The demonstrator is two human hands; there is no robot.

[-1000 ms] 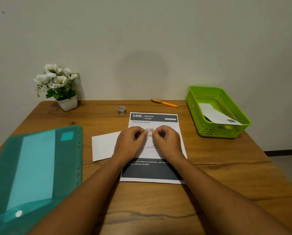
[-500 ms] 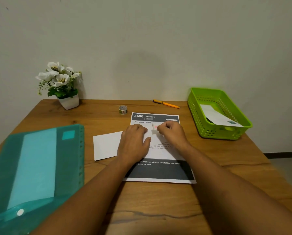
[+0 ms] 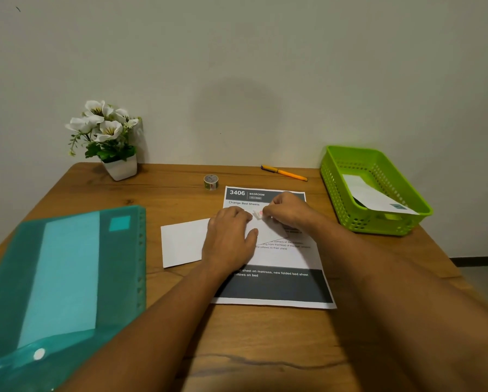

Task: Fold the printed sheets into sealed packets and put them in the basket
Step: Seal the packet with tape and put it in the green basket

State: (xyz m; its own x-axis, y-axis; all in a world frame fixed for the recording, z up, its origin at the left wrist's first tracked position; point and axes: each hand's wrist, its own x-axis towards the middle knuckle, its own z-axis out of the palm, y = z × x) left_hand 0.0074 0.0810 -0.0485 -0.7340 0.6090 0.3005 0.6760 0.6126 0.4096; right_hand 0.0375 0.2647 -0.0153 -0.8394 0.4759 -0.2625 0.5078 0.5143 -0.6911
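Observation:
A white folded packet (image 3: 180, 244) lies across the left side of a printed sheet (image 3: 276, 287) headed "3406 BEDROOM" in the middle of the table. My left hand (image 3: 231, 241) rests flat on the packet and presses it down. Just right of it, my right hand (image 3: 289, 210) pinches a small piece of patterned tape (image 3: 257, 214) at the packet's upper edge. The green basket (image 3: 336, 190) stands at the right with one folded packet (image 3: 373, 198) leaning inside it.
A small tape roll (image 3: 211, 181) and an orange pen (image 3: 284, 172) lie behind the sheet near the wall. A potted white flower (image 3: 106, 137) stands at the back left. A teal plastic folder (image 3: 61, 281) covers the table's left front.
Both hands were pinched together over the tape piece. Now my left hand lies flatter on the packet and my right hand has shifted up and right, still at the tape.

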